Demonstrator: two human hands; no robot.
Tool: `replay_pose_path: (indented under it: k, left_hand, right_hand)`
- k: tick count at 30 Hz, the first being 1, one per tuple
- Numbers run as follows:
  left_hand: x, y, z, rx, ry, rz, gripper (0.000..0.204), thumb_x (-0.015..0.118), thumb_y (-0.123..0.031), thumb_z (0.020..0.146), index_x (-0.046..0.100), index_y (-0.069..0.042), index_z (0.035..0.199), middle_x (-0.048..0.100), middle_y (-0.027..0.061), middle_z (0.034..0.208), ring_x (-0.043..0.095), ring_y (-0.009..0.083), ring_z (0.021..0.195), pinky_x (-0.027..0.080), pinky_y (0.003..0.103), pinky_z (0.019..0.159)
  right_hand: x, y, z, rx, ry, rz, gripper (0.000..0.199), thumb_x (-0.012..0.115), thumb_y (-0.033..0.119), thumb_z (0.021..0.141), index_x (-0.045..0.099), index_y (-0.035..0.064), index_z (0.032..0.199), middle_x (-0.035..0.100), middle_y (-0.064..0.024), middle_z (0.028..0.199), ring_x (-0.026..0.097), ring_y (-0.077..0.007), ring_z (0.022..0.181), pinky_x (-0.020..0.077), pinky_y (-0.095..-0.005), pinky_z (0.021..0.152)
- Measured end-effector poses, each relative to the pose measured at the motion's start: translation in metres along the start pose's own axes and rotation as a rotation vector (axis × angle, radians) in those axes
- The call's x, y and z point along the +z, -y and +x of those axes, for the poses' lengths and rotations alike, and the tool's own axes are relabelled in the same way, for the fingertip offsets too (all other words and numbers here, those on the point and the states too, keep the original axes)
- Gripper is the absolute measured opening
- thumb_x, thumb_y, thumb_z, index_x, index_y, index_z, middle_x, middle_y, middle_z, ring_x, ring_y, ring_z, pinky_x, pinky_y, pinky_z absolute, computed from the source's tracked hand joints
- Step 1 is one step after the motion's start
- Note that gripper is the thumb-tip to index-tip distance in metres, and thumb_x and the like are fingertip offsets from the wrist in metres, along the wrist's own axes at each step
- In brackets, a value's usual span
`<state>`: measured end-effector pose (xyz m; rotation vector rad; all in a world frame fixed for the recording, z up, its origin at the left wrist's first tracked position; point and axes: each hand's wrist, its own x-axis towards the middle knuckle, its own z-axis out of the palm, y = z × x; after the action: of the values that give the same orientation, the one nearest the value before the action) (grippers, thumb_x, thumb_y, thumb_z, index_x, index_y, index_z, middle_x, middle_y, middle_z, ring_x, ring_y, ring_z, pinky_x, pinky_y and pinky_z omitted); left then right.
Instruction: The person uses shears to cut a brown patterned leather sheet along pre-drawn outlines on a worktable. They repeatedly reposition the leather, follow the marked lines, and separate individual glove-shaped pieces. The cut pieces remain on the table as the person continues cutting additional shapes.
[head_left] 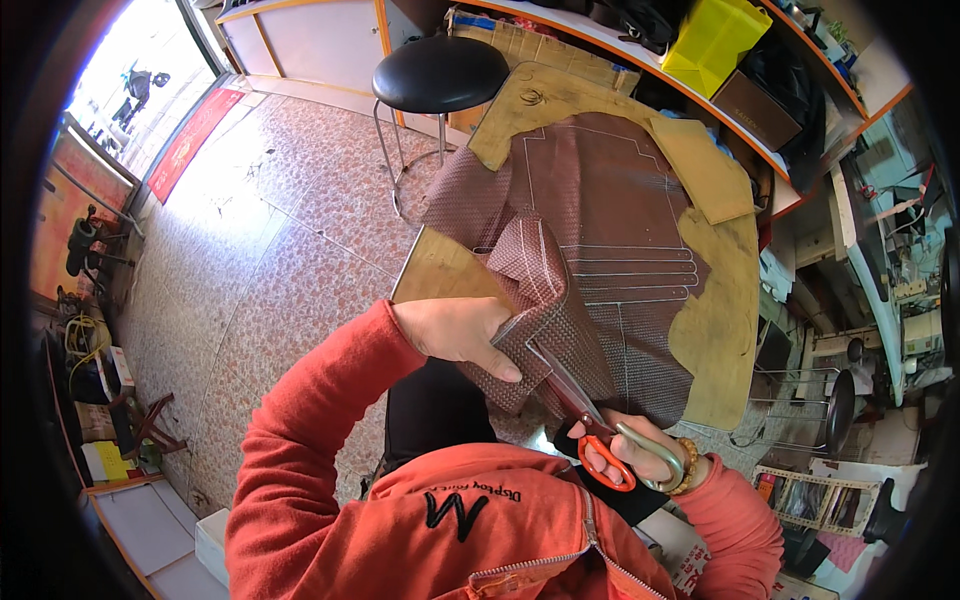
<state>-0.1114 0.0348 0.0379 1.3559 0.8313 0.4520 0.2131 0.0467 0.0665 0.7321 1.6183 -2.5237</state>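
A large sheet of brown woven-textured leather, marked with white pattern lines, lies over the wooden tabletop. Its near part is folded up and hangs over the table's front edge. My left hand grips this raised flap, the thumb on top and the other fingers partly hidden beneath. In my right hand is a pair of scissors, my fingers through the handles, one loop red-orange and the other bare metal. The blades point up and left into the leather beside a white line, their tips partly covered by it.
A yellowish flat piece lies at the tabletop's far right. Behind the table stand a round black stool and a shelf holding a yellow bag. Cluttered racks line the right side; a red mat lies by the doorway.
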Motion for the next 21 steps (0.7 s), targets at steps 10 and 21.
replay_pose_path:
  k: [10, 21]
  left_hand:
    - [-0.005, -0.010, -0.004, -0.055, 0.100, 0.036, 0.039, 0.074, -0.015, 0.083, 0.062, 0.006, 0.112, 0.070, 0.0089, 0.097, 0.061, 0.0139, 0.088, 0.050, 0.031, 0.082]
    - [0.016, -0.013, -0.010, 0.112, -0.448, -0.167, 0.049, 0.073, -0.015, 0.084, 0.054, 0.006, 0.124, 0.065, 0.0082, 0.110, 0.059, 0.0184, 0.102, 0.043, 0.030, 0.095]
  right_hand:
    - [0.000, -0.003, 0.002, 0.014, 0.071, 0.031, 0.064, 0.046, 0.050, 0.099, 0.044, -0.0052, 0.132, 0.050, -0.0015, 0.081, 0.044, -0.0050, 0.063, 0.0395, -0.0199, 0.057]
    - [0.008, -0.010, 0.006, -0.066, -0.197, -0.337, 0.059, 0.057, 0.048, 0.093, 0.050, -0.0028, 0.122, 0.051, -0.0002, 0.070, 0.048, -0.0079, 0.056, 0.0412, -0.0227, 0.053]
